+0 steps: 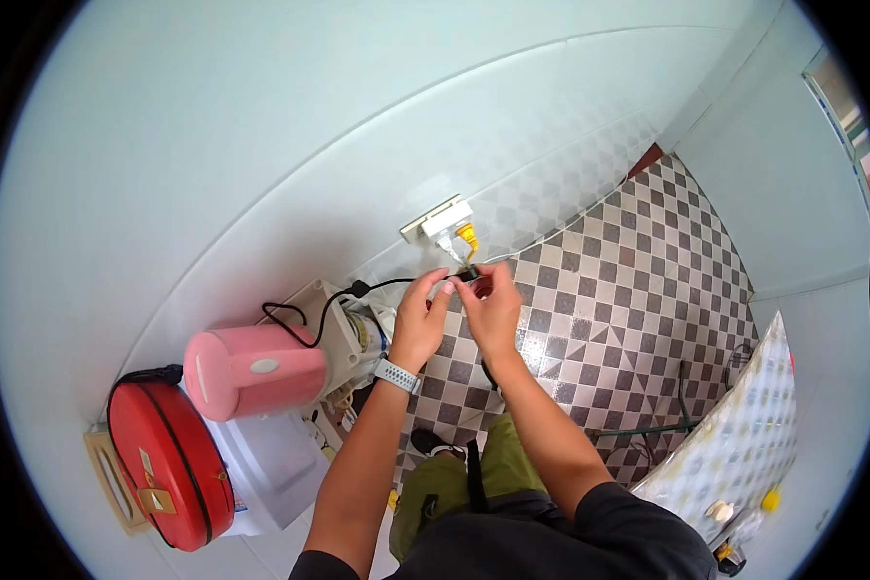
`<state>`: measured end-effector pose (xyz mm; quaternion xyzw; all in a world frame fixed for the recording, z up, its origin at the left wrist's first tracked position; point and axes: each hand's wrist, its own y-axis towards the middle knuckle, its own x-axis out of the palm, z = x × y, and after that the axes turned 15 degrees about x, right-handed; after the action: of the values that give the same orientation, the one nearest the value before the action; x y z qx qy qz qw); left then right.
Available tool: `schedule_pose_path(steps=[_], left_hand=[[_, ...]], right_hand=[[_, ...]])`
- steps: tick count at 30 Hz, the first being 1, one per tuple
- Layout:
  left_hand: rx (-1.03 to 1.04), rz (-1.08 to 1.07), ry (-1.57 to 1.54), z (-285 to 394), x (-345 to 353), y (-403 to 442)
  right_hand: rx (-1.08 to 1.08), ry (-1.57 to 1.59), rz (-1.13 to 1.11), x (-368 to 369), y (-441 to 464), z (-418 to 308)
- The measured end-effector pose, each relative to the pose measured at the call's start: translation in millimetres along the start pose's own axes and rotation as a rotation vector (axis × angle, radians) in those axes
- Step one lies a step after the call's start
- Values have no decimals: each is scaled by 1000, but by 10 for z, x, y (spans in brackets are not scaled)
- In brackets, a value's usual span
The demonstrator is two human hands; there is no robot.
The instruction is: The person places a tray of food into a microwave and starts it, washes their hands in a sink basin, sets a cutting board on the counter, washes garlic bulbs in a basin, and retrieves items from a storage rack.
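My left hand (421, 321) is closed in a pinch on a black cable (389, 282), close to its end. My right hand (494, 307) pinches the small black plug (468, 275) at that end, so the two hands nearly meet. Its finer shape is hidden by my fingers. From my left hand the cable runs left past a black lump (360, 288) and loops over a pink appliance (261, 367). Just beyond my fingertips is a white wall socket (447, 217) holding a white plug (446, 246) and a yellow plug (467, 234).
A red round case (169, 464) stands at lower left beside a white plastic box (271, 469). Behind my left wrist, a cream rack (336, 333) holds a can. A table with a patterned cover (735, 416) is at right. Checkered tiles (609, 271) cover the floor.
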<state>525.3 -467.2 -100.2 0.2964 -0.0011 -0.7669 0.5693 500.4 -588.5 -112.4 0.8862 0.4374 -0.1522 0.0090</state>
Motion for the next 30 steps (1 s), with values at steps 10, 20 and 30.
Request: schedule_pose_path(steps=[10, 20, 30], left_hand=[[-295, -158, -377, -122, -68, 94], [-408, -88, -610, -197, 66, 61], [-594, 229, -557, -61, 60, 256]], right_hand=[[-23, 114, -186, 59, -52, -71], [26, 310, -291, 84, -92, -49], [-105, -102, -118, -219, -8, -112]])
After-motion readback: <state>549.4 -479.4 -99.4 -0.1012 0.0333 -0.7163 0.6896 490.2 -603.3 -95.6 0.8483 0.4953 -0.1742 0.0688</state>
